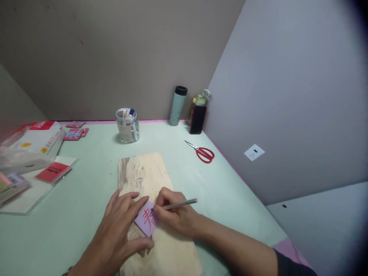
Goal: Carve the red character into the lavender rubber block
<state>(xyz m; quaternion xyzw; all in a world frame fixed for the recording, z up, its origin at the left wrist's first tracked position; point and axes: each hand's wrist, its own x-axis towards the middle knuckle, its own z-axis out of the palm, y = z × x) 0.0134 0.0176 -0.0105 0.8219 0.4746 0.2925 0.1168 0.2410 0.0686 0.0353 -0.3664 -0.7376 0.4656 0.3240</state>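
Note:
A small lilac square block (145, 220) with a red Chinese character on it lies at an angle on a worn wooden board (153, 168). My left hand (122, 218) holds the block from the left, index fingertip at its upper corner and thumb by its lower corner. From the right, my right hand (175, 214) grips a slim silver pen-shaped tool (184, 203) in a writing hold. Its working tip is hidden by my fingers at the block's right side, so I cannot tell whether it touches the surface.
Red-handled scissors (204, 154) lie right of the board. Behind stand a clear jar (127, 126), a teal tumbler (178, 105), a green bottle (200, 99) and a phone (198, 119). Leftward are a plastic bag (37, 143), red-and-blue blocks (73, 134) and a red packet (53, 171).

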